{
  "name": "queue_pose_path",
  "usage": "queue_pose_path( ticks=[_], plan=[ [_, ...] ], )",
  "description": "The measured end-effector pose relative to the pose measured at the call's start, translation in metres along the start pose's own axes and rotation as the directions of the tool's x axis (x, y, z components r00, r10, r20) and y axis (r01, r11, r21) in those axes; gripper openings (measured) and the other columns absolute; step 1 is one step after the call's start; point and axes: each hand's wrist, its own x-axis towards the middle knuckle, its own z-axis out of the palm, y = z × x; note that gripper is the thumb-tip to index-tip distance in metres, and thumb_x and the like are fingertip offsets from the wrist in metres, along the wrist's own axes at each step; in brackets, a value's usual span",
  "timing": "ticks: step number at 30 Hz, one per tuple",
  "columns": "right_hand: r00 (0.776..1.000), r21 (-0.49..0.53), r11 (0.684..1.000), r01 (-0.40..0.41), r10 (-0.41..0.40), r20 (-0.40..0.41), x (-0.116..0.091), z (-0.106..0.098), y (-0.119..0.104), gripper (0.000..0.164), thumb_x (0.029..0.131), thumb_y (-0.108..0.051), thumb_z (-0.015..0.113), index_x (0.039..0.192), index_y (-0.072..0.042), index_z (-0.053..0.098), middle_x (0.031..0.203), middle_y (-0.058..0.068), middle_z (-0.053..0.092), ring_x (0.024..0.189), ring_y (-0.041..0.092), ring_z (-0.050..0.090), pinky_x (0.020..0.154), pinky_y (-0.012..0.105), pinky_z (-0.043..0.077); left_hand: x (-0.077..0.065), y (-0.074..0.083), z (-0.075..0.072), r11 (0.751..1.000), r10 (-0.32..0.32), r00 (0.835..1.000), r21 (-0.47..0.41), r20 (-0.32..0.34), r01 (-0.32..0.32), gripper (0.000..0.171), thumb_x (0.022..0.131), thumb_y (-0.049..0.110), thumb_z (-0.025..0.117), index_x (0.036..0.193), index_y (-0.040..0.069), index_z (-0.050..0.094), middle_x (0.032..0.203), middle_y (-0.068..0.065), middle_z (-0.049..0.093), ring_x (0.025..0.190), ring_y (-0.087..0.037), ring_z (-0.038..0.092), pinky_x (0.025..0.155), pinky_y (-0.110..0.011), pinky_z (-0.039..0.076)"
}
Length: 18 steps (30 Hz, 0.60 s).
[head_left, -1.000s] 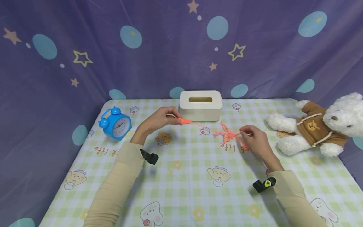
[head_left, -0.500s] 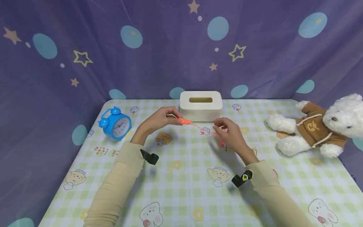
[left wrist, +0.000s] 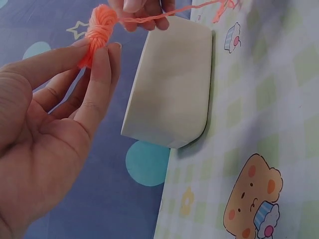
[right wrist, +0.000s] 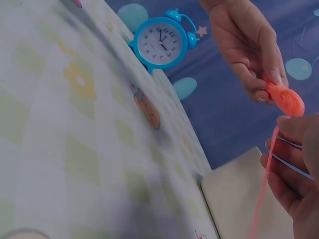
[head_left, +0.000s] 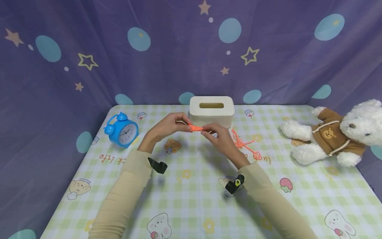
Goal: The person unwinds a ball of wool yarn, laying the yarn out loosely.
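A small bundle of wound orange yarn [head_left: 196, 128] is held above the table, between the two hands. My left hand [head_left: 165, 127] pinches its tail end between thumb and fingers; in the left wrist view the wraps [left wrist: 101, 25] bulge above the fingertips. My right hand [head_left: 222, 138] is at the other end, thumb and forefinger pinching the yarn close to the bundle. From there a single strand [right wrist: 262, 194] runs down past the right fingers. Beyond the right hand, a loose tangle of the same yarn [head_left: 239, 144] lies on the checked tablecloth.
Right behind the hands stands a cream tissue box [head_left: 212, 118] with a slot in its top. A blue alarm clock [head_left: 122, 131] is at the back left. On the right lies a white teddy bear in a brown hoodie [head_left: 331, 132]. A purple curtain [head_left: 173, 66] hangs behind the table.
My right hand has moved left from the loose yarn to the bundle, leaving the tangle lying on the cloth. The left hand keeps its place and its pinch.
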Motion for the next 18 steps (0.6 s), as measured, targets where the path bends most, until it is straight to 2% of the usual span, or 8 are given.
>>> queue_pose_path(
  ticks=[6, 11, 15, 18],
  plan=[
    [0.997, 0.028, 0.998, -0.064, 0.063, 0.043, -0.001, 0.009, -0.005, 0.010, 0.091, -0.015, 0.066, 0.095, -0.006, 0.069, 0.091, 0.006, 0.071, 0.079, 0.016, 0.066, 0.073, 0.029, 0.056, 0.000, -0.002, 0.000, 1.000, -0.005, 1.000, 0.008, -0.011, 0.005, 0.020, 0.087, 0.020, 0.071, 0.100, 0.007, 0.064, 0.107, -0.010, 0.062, 0.099, -0.027, 0.065, 0.092, -0.039, 0.053],
    [0.987, 0.009, 0.991, -0.132, 0.131, 0.097, -0.009, 0.008, -0.007, 0.011, 0.092, -0.020, 0.066, 0.094, -0.010, 0.070, 0.087, 0.002, 0.071, 0.077, 0.011, 0.066, 0.070, 0.025, 0.054, 0.000, -0.002, -0.002, 1.000, -0.010, 0.999, 0.011, -0.035, 0.010, 0.019, 0.088, 0.021, 0.071, 0.100, 0.008, 0.063, 0.110, -0.009, 0.060, 0.102, -0.028, 0.066, 0.096, -0.044, 0.050],
    [0.980, 0.000, 0.990, -0.139, 0.137, 0.142, -0.016, 0.004, -0.009, 0.013, 0.092, -0.021, 0.065, 0.094, -0.009, 0.070, 0.087, 0.004, 0.072, 0.077, 0.010, 0.066, 0.069, 0.025, 0.054, -0.001, -0.003, -0.003, 1.000, -0.001, 0.999, 0.011, -0.050, 0.001, 0.018, 0.089, 0.020, 0.070, 0.100, 0.007, 0.063, 0.109, -0.010, 0.061, 0.102, -0.030, 0.066, 0.097, -0.046, 0.049],
    [0.983, 0.000, 0.991, -0.132, 0.131, 0.131, -0.020, -0.003, -0.011, 0.014, 0.092, -0.022, 0.066, 0.095, -0.008, 0.071, 0.088, 0.003, 0.072, 0.078, 0.010, 0.066, 0.070, 0.027, 0.055, -0.001, -0.003, -0.004, 1.000, -0.006, 0.999, 0.003, -0.054, 0.007, 0.018, 0.089, 0.019, 0.070, 0.100, 0.007, 0.063, 0.109, -0.010, 0.061, 0.102, -0.028, 0.066, 0.097, -0.046, 0.049]
  ],
)
